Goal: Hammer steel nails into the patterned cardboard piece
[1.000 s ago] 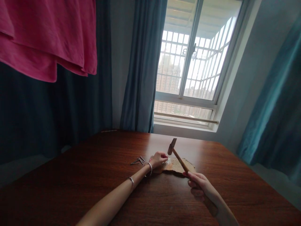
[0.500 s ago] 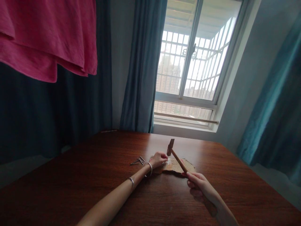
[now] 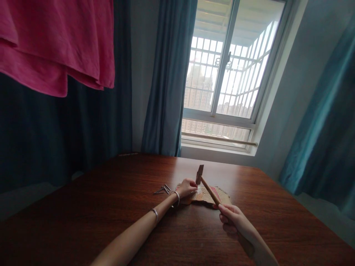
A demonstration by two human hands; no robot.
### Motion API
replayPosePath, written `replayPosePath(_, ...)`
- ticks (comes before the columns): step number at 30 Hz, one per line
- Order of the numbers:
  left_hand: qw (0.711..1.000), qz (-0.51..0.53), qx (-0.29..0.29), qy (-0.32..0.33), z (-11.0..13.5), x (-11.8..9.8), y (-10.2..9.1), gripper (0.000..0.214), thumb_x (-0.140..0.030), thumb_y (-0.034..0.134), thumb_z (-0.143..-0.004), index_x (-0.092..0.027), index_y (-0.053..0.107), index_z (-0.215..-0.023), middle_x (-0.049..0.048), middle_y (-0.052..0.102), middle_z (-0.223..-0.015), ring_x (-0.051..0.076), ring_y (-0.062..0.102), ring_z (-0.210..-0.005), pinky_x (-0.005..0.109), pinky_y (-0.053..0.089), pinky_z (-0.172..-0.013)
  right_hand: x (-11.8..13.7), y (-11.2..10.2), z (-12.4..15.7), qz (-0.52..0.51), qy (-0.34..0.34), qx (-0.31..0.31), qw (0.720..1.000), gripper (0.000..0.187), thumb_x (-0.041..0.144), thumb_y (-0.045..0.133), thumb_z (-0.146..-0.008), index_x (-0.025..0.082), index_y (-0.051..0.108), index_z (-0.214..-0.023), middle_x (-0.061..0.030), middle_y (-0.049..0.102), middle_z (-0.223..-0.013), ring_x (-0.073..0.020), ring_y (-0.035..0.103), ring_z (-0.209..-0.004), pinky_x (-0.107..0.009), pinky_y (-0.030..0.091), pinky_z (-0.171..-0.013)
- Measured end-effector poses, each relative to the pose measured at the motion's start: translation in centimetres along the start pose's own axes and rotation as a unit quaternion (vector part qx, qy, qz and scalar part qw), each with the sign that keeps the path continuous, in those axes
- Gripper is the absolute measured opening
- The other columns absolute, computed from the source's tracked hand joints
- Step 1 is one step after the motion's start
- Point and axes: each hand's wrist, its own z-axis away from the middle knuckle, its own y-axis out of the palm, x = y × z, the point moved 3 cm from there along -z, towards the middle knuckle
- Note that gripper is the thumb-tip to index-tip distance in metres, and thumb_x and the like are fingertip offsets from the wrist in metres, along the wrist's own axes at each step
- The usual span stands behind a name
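A small hammer (image 3: 203, 181) with a wooden handle and a dark metal head is gripped by my right hand (image 3: 235, 222) near the handle's end. Its head hangs just above the fingertips of my left hand (image 3: 187, 186). Those fingers are pinched together over the left end of a flat, irregular piece of light wood (image 3: 206, 194); what they hold is too small to make out. The wood piece lies on the dark brown table (image 3: 111, 214).
A small heap of loose nails (image 3: 163, 189) lies on the table left of my left wrist. Behind the table are a window (image 3: 222, 74) and blue curtains (image 3: 169, 77). A pink cloth (image 3: 55, 44) hangs at the upper left.
The hammer head has come down a little and shifted left, closer to my left fingertips. My right hand has slid slightly toward me. My left hand has stayed put.
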Motion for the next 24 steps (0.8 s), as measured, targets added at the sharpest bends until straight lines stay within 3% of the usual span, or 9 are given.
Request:
replayPosePath(15,1.0,0.018,0.003,0.018,0.3,-0.5,-0.4,0.021,-0.024,0.06,-0.064,-0.011,0.069,-0.076,0.002,0.066,-0.069,0.013,0.057,-0.066,0.02,0.039,-0.059,0.7,0.7,0.5,-0.021,-0.012,0.003,1.0,0.045,0.05,0.069,-0.064,0.018,0.05,-0.09,0.0103,0.04,-0.052,0.0015,0.026,-0.028,-0.014,0.009,-0.029)
replayPosePath(24,0.996,0.054,0.054,0.038,0.2,-0.4,-1.2,0.031,-0.035,0.063,-0.068,-0.01,0.071,-0.084,0.0065,0.068,-0.079,0.015,0.058,-0.072,0.022,0.041,-0.062,0.8,0.6,0.0,-0.008,-0.009,-0.001,1.0,0.052,0.054,0.069,-0.061,0.018,0.05,-0.093,0.0104,0.042,-0.051,0.0003,0.027,-0.028,-0.014,0.013,-0.027)
